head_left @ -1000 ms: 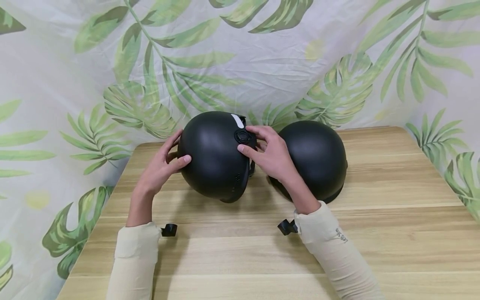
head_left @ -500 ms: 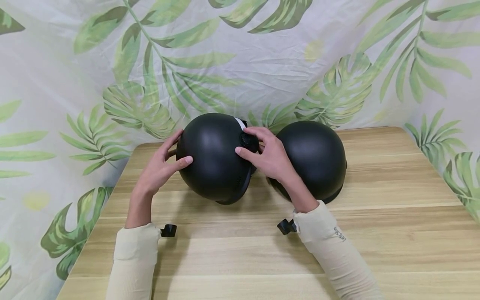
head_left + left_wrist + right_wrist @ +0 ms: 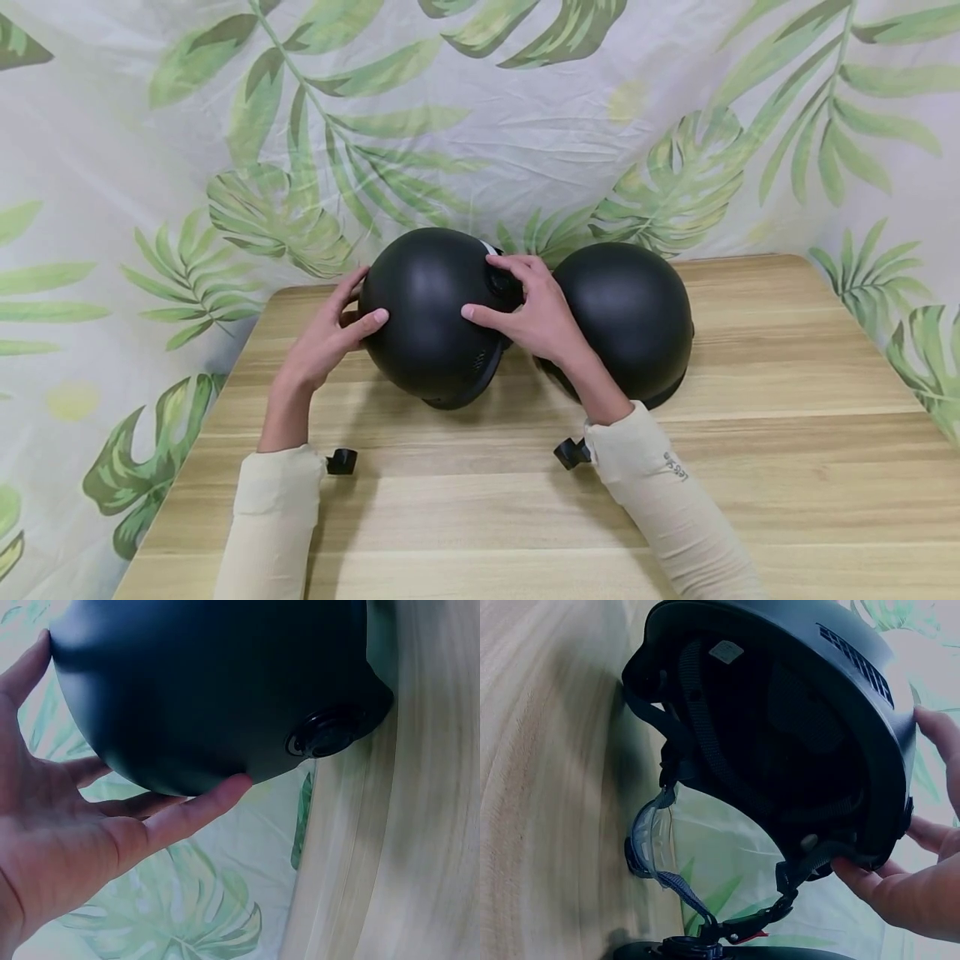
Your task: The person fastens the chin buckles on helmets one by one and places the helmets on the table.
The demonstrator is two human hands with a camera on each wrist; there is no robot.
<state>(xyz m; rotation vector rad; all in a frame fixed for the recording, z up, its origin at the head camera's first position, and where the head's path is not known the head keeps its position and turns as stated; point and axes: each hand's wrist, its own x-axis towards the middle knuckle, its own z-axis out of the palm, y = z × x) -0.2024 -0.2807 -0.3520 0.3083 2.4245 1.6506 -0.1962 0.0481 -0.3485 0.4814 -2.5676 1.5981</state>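
Observation:
A matte black helmet (image 3: 423,321) is held tilted between both hands, just above the table. My left hand (image 3: 318,346) grips its left side, with the thumb on the near face and the fingers behind. On the opposite side my right hand (image 3: 543,312) holds it near the rim, thumb on the shell, fingers over a round black fitting. The left wrist view shows another round fitting (image 3: 326,736) low on the shell. In the right wrist view the dark inside faces the camera, and a chin strap (image 3: 688,892) with a red-tabbed buckle (image 3: 746,934) hangs down.
A second black helmet (image 3: 626,321) sits dome up on the wooden table (image 3: 465,517), right beside the held one and partly behind my right forearm. Small black mounts (image 3: 572,452) stick out from both sleeves. Leaf-patterned cloth (image 3: 525,125) hangs behind the table.
The held helmet has turned slightly, so its white stripe and round fitting have swung right, more under my right fingers. My right thumb sits a little further left. The second helmet stays put.

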